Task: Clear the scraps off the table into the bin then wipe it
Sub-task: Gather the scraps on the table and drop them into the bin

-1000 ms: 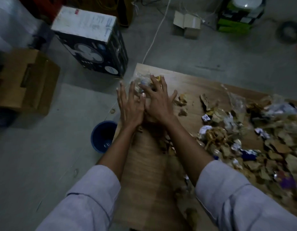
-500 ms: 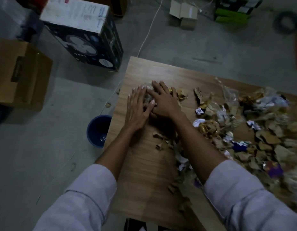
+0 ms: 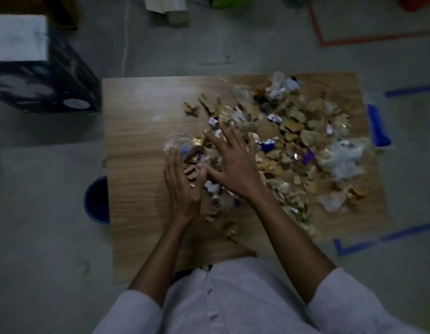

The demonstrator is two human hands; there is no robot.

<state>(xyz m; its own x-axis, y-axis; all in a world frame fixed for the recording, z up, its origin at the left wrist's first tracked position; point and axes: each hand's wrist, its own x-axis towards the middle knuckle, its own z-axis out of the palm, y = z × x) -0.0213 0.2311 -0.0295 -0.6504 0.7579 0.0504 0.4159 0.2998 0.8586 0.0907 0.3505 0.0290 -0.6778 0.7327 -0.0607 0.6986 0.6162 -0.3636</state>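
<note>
Grey floor is showing all around the wooden table I am watching from far away. Scraps of paper and card are lying in a heap over the middle and right of the table. The left hand is standing on its edge against the heap, fingers pressed together and bent a little. The right hand is lying flat on the scraps, fingers spread wide. The blue bin is sitting on the floor at the table's left edge.
</note>
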